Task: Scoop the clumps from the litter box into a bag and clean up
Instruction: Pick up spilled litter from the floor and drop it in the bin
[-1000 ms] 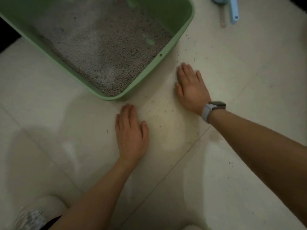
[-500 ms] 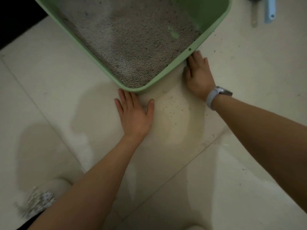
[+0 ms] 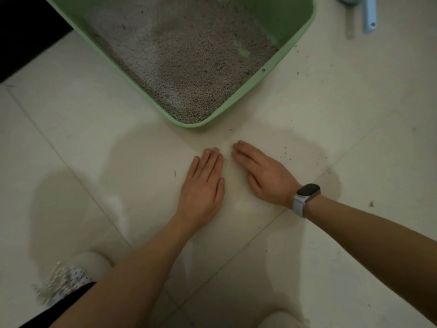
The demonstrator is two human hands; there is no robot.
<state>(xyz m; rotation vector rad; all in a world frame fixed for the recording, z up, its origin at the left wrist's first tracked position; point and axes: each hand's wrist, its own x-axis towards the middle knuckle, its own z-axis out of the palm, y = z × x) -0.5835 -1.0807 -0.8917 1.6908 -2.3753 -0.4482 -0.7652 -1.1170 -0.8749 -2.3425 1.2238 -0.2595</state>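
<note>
Both hands lie flat, fingers straight, holding nothing: the left hand (image 3: 203, 185) and right hand (image 3: 262, 174) nearly touch fingertips on the floor (image 3: 82, 138). One green litter box (image 3: 238, 104) sits beyond, its corner pointing at them, long axis probably running up-left.

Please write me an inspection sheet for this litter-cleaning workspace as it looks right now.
Surface: pale tiled floor with grout lines and soft shadows.
Job's things: green litter box part filled with grey litter; blue scoop lying on the floor at the upper right, partly cut off by the frame; no bag seen.
Clutter: stray litter grains scattered on the tiles beside and in front of the box.
Grippers: left hand and right hand both flat on the floor, fingertips close together, holding nothing; watch on the right wrist.
Cables: nothing seen.
Surroundings: dark area at the upper left; a slipper at the lower left.
</note>
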